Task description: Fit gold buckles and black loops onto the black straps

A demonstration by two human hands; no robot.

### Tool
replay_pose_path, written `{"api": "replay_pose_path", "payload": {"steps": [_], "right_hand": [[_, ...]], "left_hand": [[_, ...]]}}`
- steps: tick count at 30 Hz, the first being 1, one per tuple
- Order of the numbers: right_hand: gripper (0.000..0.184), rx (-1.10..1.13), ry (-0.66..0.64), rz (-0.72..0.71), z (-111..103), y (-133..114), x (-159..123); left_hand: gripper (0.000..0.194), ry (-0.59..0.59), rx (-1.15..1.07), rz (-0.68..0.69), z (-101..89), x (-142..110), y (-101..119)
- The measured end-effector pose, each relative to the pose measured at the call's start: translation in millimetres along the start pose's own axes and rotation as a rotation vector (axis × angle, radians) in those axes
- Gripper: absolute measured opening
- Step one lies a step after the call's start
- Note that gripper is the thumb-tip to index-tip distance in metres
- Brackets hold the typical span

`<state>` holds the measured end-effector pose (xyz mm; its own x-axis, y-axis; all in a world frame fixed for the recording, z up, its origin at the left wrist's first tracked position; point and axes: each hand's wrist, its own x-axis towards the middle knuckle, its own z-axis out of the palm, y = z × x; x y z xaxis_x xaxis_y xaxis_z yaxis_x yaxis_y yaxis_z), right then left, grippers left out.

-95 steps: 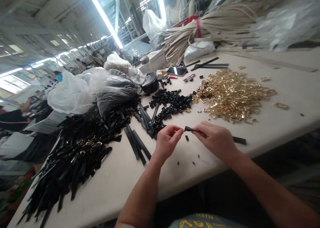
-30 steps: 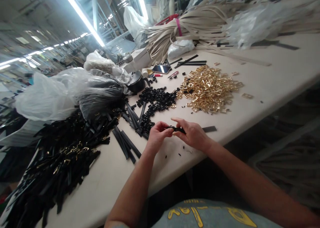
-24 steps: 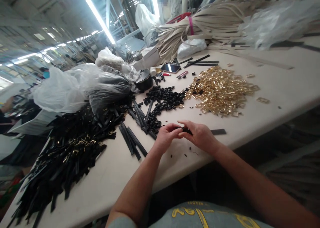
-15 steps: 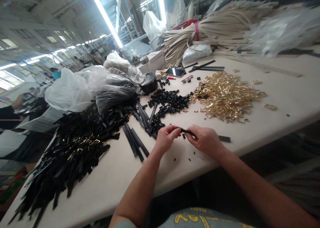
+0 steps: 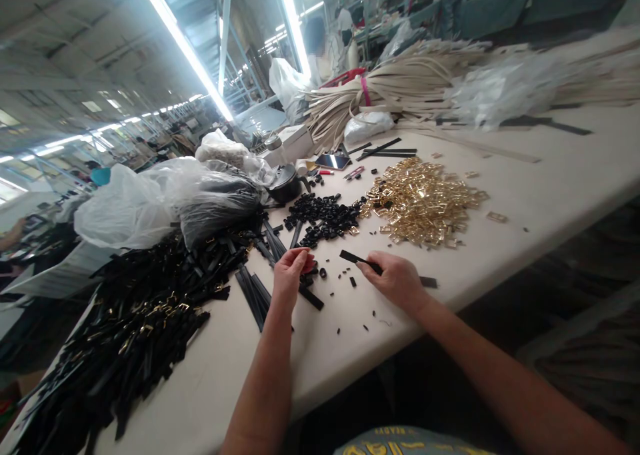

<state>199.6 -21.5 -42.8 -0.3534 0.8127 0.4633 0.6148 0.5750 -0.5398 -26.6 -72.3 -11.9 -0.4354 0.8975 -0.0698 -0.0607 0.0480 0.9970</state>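
In my right hand (image 5: 397,278) is a short flat black strap (image 5: 354,258), its free end pointing left past the thumb and fingers. My left hand (image 5: 294,268) is apart from it, over the near edge of a heap of small black loops (image 5: 325,215). Its thumb and fingertips are pressed together; what they pinch, if anything, cannot be made out. Just beneath that hand lies a black strip (image 5: 313,298), and more black strips (image 5: 253,295) lie to its left. Gold metal buckles (image 5: 425,202) form a pile beyond my right hand.
A large heap of black straps with gold buckles (image 5: 145,315) covers the table's left side. Behind it are plastic bags (image 5: 135,202), a dark lidded pot (image 5: 285,185) and a phone (image 5: 333,162). Bundled beige strips (image 5: 395,85) lie at the back.
My left hand has let go of the strap and moved left to the loops. The strap stays in my right hand. The camera view has shifted, so the table's contents appear further left.
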Motion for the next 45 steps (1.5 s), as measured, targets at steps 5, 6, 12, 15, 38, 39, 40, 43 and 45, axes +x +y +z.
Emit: {"api": "replay_pose_path", "payload": {"steps": [5,6,12,15,38,39,40,43,45], "right_hand": [[0.036,0.01,-0.029,-0.049,-2,-1,0],[0.035,0.009,-0.033,-0.056,-3,-2,-1],[0.032,-0.006,-0.079,-0.099,-3,-4,-1],[0.032,-0.017,-0.105,-0.108,-4,-5,-2],[0.029,-0.01,-0.174,-0.13,-2,-3,-1],[0.029,-0.008,-0.171,-0.128,-2,-3,-1],[0.029,-0.003,-0.169,-0.12,-2,-3,-2],[0.026,0.057,-0.163,-0.088,-2,-1,-1],[0.02,0.14,-0.153,-0.061,-1,1,0]], "left_hand": [[0.035,-0.111,0.236,0.056,2.1,25,9],[0.033,-0.144,0.291,0.079,6.6,31,10],[0.02,-0.305,0.706,0.291,52.6,61,5],[0.022,-0.424,1.079,0.525,78.8,73,7],[0.023,-0.626,1.505,0.63,118.5,104,18],[0.023,-0.6,1.489,0.632,118.9,105,17],[0.025,-0.572,1.471,0.633,118.6,105,16],[0.032,-0.487,1.425,0.63,111.5,104,17],[0.034,-0.429,1.365,0.627,101.4,100,22]]}}
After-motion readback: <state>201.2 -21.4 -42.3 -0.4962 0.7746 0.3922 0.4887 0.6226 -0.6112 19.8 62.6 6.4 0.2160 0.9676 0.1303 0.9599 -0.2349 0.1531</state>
